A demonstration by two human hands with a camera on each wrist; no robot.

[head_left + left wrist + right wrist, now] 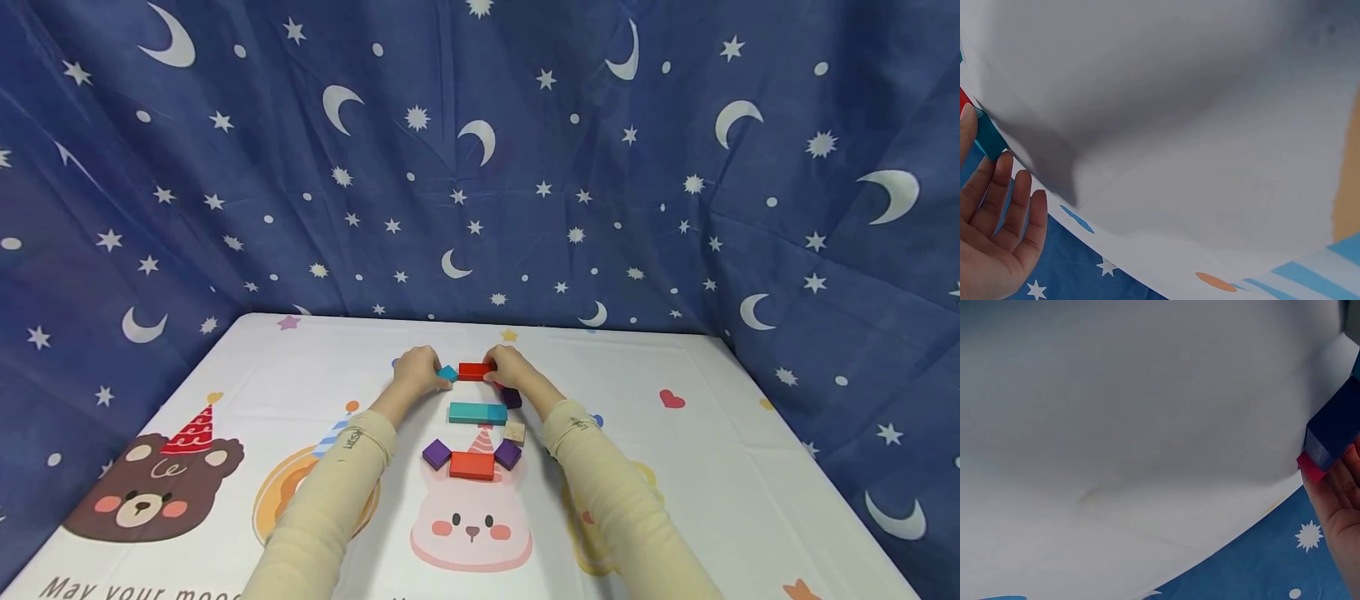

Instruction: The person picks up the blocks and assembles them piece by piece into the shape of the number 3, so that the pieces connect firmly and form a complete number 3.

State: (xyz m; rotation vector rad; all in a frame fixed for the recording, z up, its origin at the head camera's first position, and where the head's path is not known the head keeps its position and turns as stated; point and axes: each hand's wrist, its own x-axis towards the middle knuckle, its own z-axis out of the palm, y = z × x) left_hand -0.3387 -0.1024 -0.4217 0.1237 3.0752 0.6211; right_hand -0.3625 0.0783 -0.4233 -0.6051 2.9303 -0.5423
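Near the far side of the table, my left hand [417, 369] pinches a small teal block [447, 373] between thumb and fingertips; the left wrist view shows this teal block [989, 136] too. Just right of it lies a red block [472, 372]. My right hand [512, 367] grips a red block at this one's right end, its fingers partly hiding what they hold. Close to that hand is a dark purple block [511, 397]. In the right wrist view, a red block's corner [1313, 467] shows by the fingers, beside the dark block [1334, 422].
Nearer me lie a long teal piece [477, 413], a pale wooden cube [514, 432], a left purple block [437, 454], a right purple block [507, 454] and an orange-red block [472, 466]. A white printed tablecloth [622, 392] covers the table; a starry blue curtain [480, 183] hangs behind.
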